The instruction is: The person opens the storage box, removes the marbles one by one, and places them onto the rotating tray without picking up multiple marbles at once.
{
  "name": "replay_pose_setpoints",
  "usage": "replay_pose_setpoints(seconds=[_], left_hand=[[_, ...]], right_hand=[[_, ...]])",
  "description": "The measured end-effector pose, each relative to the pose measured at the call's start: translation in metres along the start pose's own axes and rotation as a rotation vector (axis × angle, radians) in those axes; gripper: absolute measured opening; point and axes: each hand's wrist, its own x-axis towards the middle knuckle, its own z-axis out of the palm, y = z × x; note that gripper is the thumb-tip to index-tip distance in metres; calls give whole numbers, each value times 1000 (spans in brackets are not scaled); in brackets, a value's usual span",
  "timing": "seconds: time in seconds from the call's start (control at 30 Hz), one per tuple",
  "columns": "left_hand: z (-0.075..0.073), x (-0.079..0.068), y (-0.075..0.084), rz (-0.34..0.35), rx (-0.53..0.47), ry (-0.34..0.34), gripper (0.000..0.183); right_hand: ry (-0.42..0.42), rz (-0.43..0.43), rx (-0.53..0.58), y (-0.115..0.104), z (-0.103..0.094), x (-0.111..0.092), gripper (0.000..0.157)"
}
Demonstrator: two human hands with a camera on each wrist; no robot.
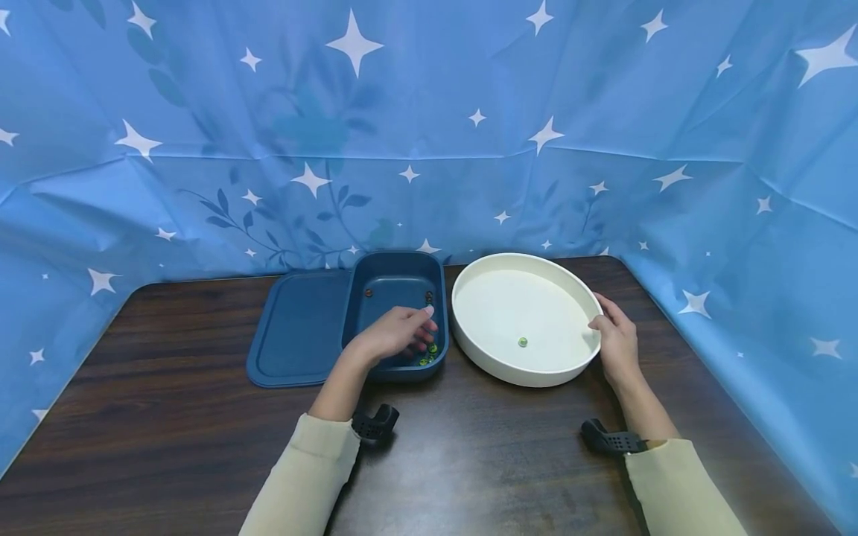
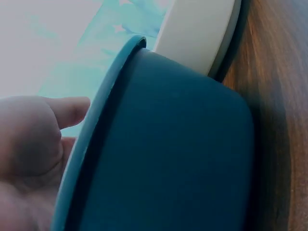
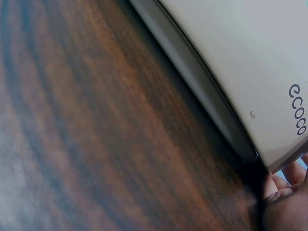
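Note:
My left hand (image 1: 400, 330) hovers over a deep blue rectangular bin (image 1: 392, 285), its fingers loosely bent and nothing visible held. Several small round green pieces (image 1: 432, 348) lie along the bin's right side, with small brown pieces (image 1: 369, 292) farther back. In the left wrist view, the bin's outer wall (image 2: 178, 139) hides most of the fingers. My right hand (image 1: 617, 339) grips the right rim of a round, shallow white tray (image 1: 529, 298), thumb over the edge. A single small green piece (image 1: 523, 342) sits inside the tray.
A flat blue lid (image 1: 302, 320) lies on the dark wooden table (image 1: 167, 417), left of the bin and touching it. Just right of the bin stands the white tray. A blue star-patterned cloth (image 1: 429, 112) hangs behind the table and along its sides.

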Motion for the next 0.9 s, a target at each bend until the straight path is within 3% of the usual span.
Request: replay_pose_setpoints(seconds=[0.13, 0.3, 0.4, 0.6, 0.9], left_hand=[[-3, 1, -1, 43, 14, 55, 47], [-8, 2, 5, 63, 209, 112, 34], [-15, 4, 11, 53, 312, 97, 31], [-26, 13, 19, -5, 381, 41, 30], [-19, 30, 14, -16, 449, -11, 26]], right_hand=[[3, -1, 7, 0, 2, 0, 65], [4, 9, 27, 2, 0, 2, 66], [5, 10, 27, 2, -2, 2, 66], [2, 10, 5, 1, -1, 3, 67], [-13, 9, 6, 2, 1, 3, 66]])
